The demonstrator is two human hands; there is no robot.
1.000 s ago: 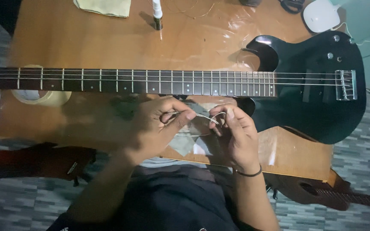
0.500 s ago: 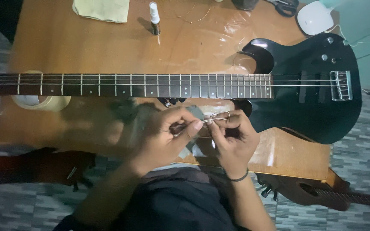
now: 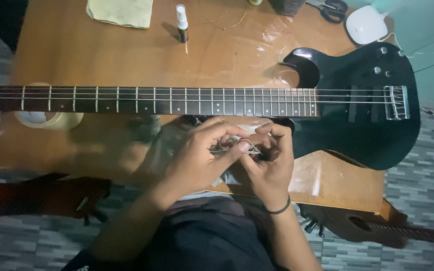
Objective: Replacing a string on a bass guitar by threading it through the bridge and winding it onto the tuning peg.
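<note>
So both hands are bunched together right at the near edge of the counter (image 3: 126, 55), just below the neck of a glossy black bass guitar (image 3: 362, 115) that's lying flat across it, body to the right and neck running off to the left. The left hand (image 3: 199, 158) comes in from the lower left with its fingers (image 3: 227, 131) curled in, thumb and forefinger pinched shut on a thin bit of wire (image 3: 237, 146) that looks like a coiled or bent string end. The right hand (image 3: 269, 168) is pressed up against it, fingers folded tight around the same wire from the other side, so the wire sits pinched between the two hands, just in front of where the neck meets the body. It's too small and shiny to tell exactly how it's bent. There's a dark band on the right wrist. Under the hands is some crinkly clear plastic wrapping (image 3: 172, 145) lying on the wood. Over at the left a roll of tape (image 3: 48, 119) sits half tucked under the neck. At the far side of the counter there's a yellowish cloth (image 3: 120, 12), a little bottle with a white cap (image 3: 182, 23) standing upright, a pair of scissors (image 3: 333, 9) and a white rounded gadget (image 3: 366, 24). A second brown guitar (image 3: 362, 228) lies on the grey brick-pattern floor at the lower right, partly under the counter edge.
</note>
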